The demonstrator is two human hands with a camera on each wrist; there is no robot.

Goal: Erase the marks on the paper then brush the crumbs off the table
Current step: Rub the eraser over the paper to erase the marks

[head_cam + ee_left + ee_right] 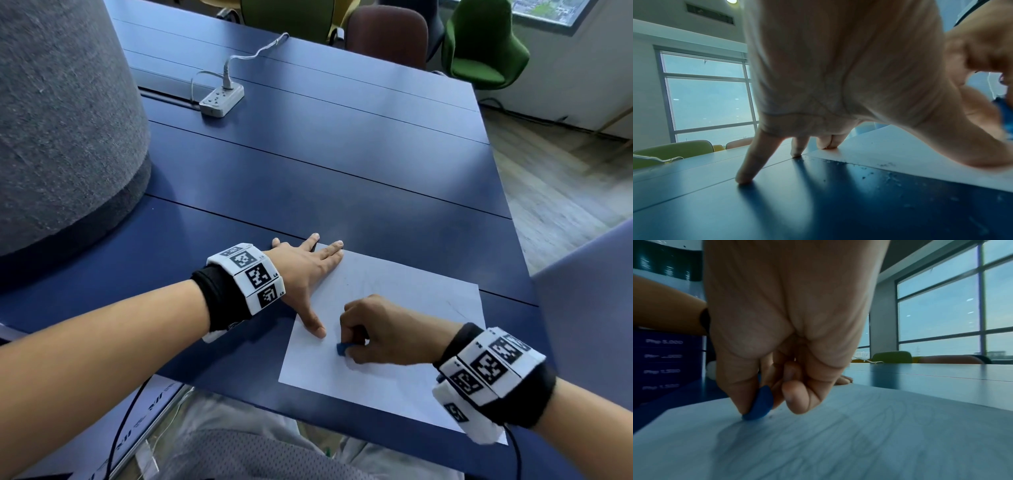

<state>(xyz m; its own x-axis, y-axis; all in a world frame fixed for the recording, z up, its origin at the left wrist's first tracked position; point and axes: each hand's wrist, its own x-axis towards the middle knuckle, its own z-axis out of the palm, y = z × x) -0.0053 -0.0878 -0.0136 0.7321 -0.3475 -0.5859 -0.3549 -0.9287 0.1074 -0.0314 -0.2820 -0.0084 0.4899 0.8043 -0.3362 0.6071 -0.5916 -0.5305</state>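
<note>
A white sheet of paper with faint pencil lines lies on the dark blue table near its front edge. My left hand lies flat with spread fingers, its thumb and two fingertips pressing the sheet's left edge. My right hand pinches a small blue eraser and presses its tip on the paper near the left edge. The eraser sits between thumb and forefinger. Eraser crumbs lie scattered on the table beside the sheet.
A white power strip with a plugged cable sits far back on the table. A large grey felt-covered cylinder stands at the left. Green and brown chairs line the far edge. A pale panel rises at the right.
</note>
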